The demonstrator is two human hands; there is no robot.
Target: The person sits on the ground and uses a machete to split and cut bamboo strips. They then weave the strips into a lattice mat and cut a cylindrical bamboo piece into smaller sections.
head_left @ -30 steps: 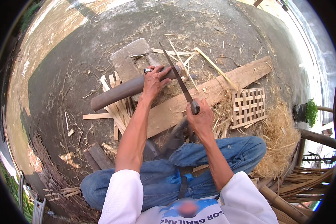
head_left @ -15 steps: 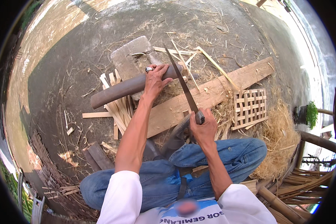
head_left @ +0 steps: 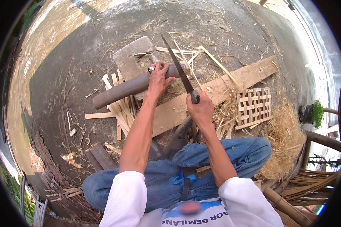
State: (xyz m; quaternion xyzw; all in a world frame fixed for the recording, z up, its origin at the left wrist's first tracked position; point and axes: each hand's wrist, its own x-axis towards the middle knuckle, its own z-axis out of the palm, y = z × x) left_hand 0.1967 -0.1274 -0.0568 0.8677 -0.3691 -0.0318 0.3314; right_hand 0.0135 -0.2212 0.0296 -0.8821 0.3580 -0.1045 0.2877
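Note:
My left hand (head_left: 159,77), a ring on one finger, presses down on the right end of a dark round bamboo pole (head_left: 129,87). The pole lies across a grey stone block (head_left: 132,56) and a long wooden plank (head_left: 216,90). My right hand (head_left: 200,109) grips the handle of a long knife (head_left: 177,64). Its blade points up and away, raised above the pole's end just right of my left hand. A pile of split bamboo strips (head_left: 121,108) lies under the pole.
A small woven bamboo lattice (head_left: 254,106) lies right of the plank, with straw-like shavings (head_left: 282,147) beside my right knee. Short boards (head_left: 98,156) lie by my left knee. Bamboo poles (head_left: 303,189) are stacked at the lower right. A woven mat (head_left: 49,170) is at the lower left.
My right hand has lifted the knife up and drawn it back toward me, so the blade now stands higher above the pole. My left hand stays on the pole.

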